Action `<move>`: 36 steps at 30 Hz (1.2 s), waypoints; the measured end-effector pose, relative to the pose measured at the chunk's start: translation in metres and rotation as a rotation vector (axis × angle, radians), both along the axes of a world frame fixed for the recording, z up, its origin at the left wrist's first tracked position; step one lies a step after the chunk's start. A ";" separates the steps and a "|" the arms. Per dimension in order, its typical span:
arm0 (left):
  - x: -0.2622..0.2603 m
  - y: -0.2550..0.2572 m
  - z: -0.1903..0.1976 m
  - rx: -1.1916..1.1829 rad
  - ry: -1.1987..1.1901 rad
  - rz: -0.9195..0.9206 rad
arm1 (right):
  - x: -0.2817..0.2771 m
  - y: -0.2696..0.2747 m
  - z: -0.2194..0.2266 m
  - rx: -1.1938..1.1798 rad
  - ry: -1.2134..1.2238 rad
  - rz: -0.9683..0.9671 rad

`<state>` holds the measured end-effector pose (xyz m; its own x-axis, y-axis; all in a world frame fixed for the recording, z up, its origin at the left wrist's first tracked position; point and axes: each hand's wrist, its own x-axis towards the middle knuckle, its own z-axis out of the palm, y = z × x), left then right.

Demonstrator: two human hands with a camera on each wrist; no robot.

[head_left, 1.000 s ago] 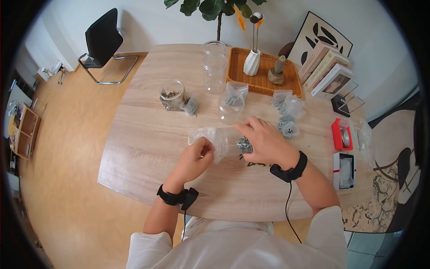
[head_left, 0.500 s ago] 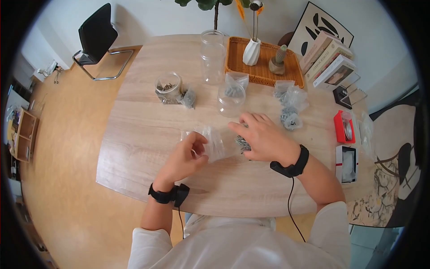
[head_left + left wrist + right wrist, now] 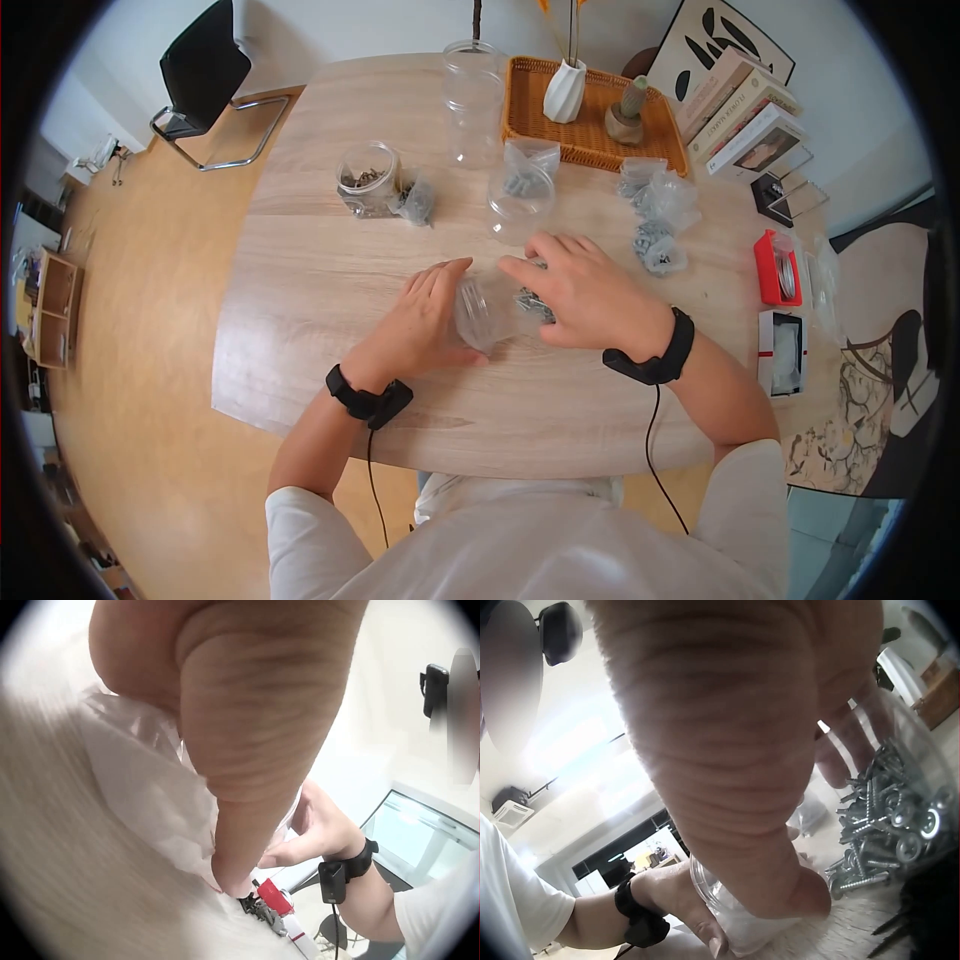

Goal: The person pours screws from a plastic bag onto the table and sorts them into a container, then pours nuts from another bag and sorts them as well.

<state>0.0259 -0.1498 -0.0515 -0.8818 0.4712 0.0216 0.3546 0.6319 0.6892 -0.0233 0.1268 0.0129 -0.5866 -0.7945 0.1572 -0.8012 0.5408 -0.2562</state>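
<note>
A clear plastic jar (image 3: 480, 312) lies on its side on the table, its ringed mouth toward the left. Silver screws (image 3: 881, 825) are heaped in its right end, partly hidden by my fingers in the head view. My left hand (image 3: 420, 325) holds the mouth end, thumb in front and fingers behind. Beneath that hand, the left wrist view shows crinkled, translucent plastic (image 3: 142, 780). My right hand (image 3: 600, 300) grips the screw-filled end from above, with fingers along the far side and the thumb nearer me. A few dark screws (image 3: 891, 926) lie close beside the jar.
Behind the hands stand an open jar of screws (image 3: 368, 185) with a small bag, another clear jar (image 3: 520, 215) and a tall clear container (image 3: 470, 110). Bags of screws (image 3: 655, 235) lie to the right, near a red box (image 3: 775, 268). A wicker tray (image 3: 550, 145) sits at the back.
The left hand's fingers have uncurled from the plastic at the jar's mouth and now spread around that end. The right hand has stayed on the screw-filled end.
</note>
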 end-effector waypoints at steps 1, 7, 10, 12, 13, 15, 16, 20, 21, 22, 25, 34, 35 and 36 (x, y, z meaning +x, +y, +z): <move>0.001 0.001 -0.003 0.020 0.037 -0.001 | 0.000 0.000 0.000 0.017 0.011 0.004; 0.016 0.002 0.014 0.043 0.220 0.166 | -0.003 0.002 -0.004 0.047 0.065 0.001; 0.022 0.001 0.033 0.126 -0.071 0.246 | -0.004 0.002 -0.006 0.060 0.051 -0.007; 0.024 0.002 0.034 0.119 -0.266 0.267 | -0.004 0.000 -0.008 0.071 0.044 -0.011; 0.023 0.003 0.030 0.157 -0.335 0.273 | -0.004 0.000 -0.009 0.075 0.046 -0.007; 0.022 0.003 0.017 0.190 -0.401 0.273 | -0.005 -0.001 -0.009 0.077 0.052 -0.009; 0.021 0.002 0.009 0.286 -0.460 0.243 | -0.005 -0.001 -0.009 0.087 0.024 -0.018; 0.020 -0.006 0.000 0.520 -0.637 0.204 | -0.004 -0.005 -0.004 0.132 -0.009 -0.032; 0.019 -0.007 0.000 0.517 -0.638 0.204 | -0.005 -0.006 -0.005 0.130 -0.011 -0.032; 0.016 -0.008 -0.002 0.552 -0.707 0.219 | -0.005 -0.006 -0.005 0.117 0.032 -0.014; 0.016 -0.007 -0.003 0.576 -0.767 0.256 | -0.006 -0.008 -0.008 0.100 0.081 0.003; 0.027 -0.006 -0.003 0.620 -0.662 0.282 | -0.002 -0.019 0.002 0.142 0.190 -0.002; 0.028 -0.007 -0.004 0.642 -0.662 0.277 | -0.001 -0.022 0.005 0.177 0.195 -0.009; 0.029 -0.007 -0.005 0.640 -0.661 0.279 | -0.001 -0.024 0.007 0.174 0.195 -0.008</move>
